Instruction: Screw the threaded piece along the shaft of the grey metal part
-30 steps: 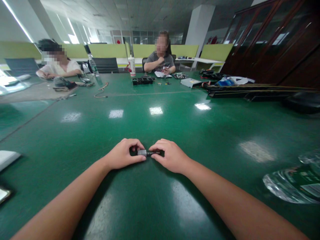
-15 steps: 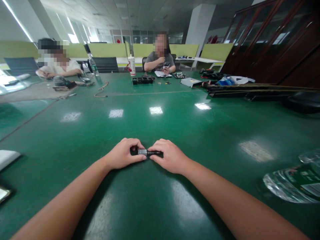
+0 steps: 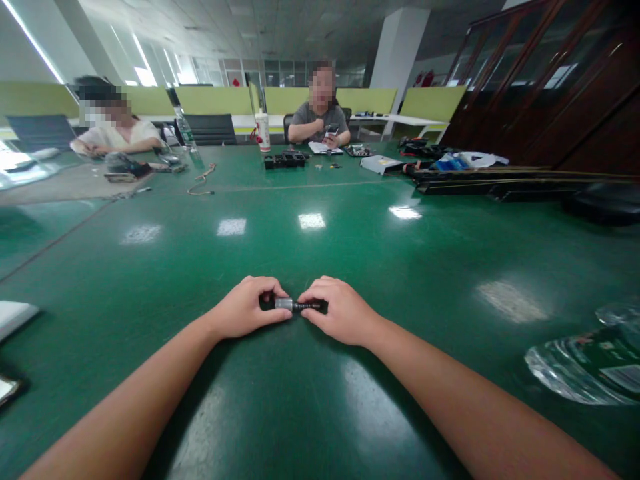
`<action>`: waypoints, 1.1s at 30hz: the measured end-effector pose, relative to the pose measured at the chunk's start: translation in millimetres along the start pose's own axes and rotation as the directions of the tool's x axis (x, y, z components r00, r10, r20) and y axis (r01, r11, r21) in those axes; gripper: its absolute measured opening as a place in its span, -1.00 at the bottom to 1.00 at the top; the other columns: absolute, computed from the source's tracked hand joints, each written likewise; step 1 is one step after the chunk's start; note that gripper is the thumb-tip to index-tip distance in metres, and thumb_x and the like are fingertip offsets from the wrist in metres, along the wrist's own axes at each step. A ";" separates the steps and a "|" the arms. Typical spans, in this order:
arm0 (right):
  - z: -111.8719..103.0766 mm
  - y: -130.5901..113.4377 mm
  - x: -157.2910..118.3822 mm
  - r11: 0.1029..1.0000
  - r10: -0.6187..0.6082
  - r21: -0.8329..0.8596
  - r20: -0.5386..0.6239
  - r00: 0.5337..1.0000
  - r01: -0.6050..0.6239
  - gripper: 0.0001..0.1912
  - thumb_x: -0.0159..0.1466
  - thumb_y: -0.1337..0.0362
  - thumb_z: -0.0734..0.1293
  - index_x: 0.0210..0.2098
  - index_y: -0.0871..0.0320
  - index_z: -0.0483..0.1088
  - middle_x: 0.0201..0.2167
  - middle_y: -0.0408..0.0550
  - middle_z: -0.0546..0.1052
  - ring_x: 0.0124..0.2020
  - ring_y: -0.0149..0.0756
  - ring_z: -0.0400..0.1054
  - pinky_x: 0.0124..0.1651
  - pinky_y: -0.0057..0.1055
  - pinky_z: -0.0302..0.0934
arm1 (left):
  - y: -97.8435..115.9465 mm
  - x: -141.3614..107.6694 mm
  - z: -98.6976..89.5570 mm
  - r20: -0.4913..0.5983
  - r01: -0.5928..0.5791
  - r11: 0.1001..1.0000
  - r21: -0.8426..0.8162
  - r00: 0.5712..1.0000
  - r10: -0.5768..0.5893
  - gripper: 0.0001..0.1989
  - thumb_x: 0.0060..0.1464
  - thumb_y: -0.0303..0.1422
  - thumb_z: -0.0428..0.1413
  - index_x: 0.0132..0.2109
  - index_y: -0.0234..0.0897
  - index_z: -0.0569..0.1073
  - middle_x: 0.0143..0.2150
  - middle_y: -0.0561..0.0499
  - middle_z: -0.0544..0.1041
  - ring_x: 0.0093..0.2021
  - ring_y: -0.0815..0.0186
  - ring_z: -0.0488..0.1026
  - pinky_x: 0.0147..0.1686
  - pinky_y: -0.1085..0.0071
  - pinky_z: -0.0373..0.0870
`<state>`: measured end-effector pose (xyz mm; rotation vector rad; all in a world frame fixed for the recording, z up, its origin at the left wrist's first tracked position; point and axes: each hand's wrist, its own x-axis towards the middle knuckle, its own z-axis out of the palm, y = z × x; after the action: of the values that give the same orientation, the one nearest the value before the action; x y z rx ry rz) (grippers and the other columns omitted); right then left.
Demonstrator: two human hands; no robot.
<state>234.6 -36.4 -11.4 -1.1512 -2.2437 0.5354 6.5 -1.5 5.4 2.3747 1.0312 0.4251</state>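
My left hand lies on the green table, thumb and fingers closed around a small silver cylinder, which looks like a little motor body. From its right end a dark, ribbed shaft extends, lying level. My right hand pinches this shaft near the cylinder between thumb and fingertips. The two hands face each other with a narrow gap between their fingertips. The cylinder's left end is partly hidden inside my left hand.
A clear bottle with a green label lies at right. White items sit at the left edge. Across the table are two people, a white cup, black parts, a cord and long black strips.
My right hand has shifted very slightly to the right, and the shaft's ribs show more clearly. My left hand has hardly moved.
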 end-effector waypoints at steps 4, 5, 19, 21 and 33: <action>-1.1 0.9 -0.3 1.000 0.008 -0.012 -0.006 1.000 -0.008 -0.87 0.19 0.40 0.42 -0.24 0.13 0.55 -0.32 -0.08 0.56 -0.24 -0.29 0.35 -0.12 -0.33 0.18 | -0.4 -0.1 -0.1 0.001 -0.002 1.000 0.000 1.000 0.002 -0.77 0.08 -0.18 0.24 -0.21 -0.25 0.54 -0.31 0.05 0.56 -0.32 0.32 0.43 -0.28 0.43 0.26; -1.2 1.4 -0.4 1.000 0.009 -0.013 -0.008 1.000 -0.009 -0.87 0.19 0.40 0.42 -0.25 0.14 0.55 -0.32 -0.09 0.56 -0.24 -0.29 0.35 -0.12 -0.33 0.18 | -0.5 0.0 -0.2 0.000 -0.003 1.000 0.001 1.000 0.003 -0.77 0.08 -0.18 0.24 -0.21 -0.25 0.54 -0.31 0.05 0.56 -0.32 0.32 0.43 -0.28 0.43 0.26; -2.7 2.6 -0.3 1.000 0.023 -0.015 -0.020 1.000 -0.023 -0.89 0.15 0.37 0.46 -0.29 0.12 0.55 -0.35 -0.10 0.55 -0.27 -0.30 0.35 -0.15 -0.34 0.18 | -1.2 0.1 -0.1 -0.004 -0.010 1.000 -0.001 1.000 0.010 -0.76 0.08 -0.17 0.23 -0.22 -0.25 0.53 -0.31 0.04 0.57 -0.32 0.31 0.43 -0.29 0.44 0.27; -3.0 2.8 -0.3 0.999 0.027 -0.018 -0.019 0.999 -0.027 -0.90 0.16 0.36 0.45 -0.30 0.12 0.55 -0.36 -0.11 0.55 -0.27 -0.30 0.35 -0.16 -0.35 0.18 | -1.7 -0.2 0.0 -0.005 -0.013 1.000 -0.003 1.000 0.013 -0.77 0.08 -0.18 0.23 -0.22 -0.25 0.53 -0.30 0.04 0.58 -0.32 0.31 0.43 -0.28 0.44 0.27; -4.3 4.1 -0.7 0.999 0.025 -0.024 -0.017 1.000 -0.026 -0.92 0.16 0.38 0.44 -0.32 0.12 0.54 -0.38 -0.11 0.53 -0.28 -0.30 0.35 -0.17 -0.35 0.18 | -0.5 0.0 -0.6 0.000 0.003 1.000 -0.002 1.000 -0.003 -0.76 0.08 -0.17 0.23 -0.22 -0.26 0.54 -0.32 0.04 0.57 -0.34 0.32 0.42 -0.31 0.44 0.26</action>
<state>240.2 -34.2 -10.7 -1.1933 -2.2299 0.5084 5.9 -1.0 5.6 2.3716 1.0335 0.4250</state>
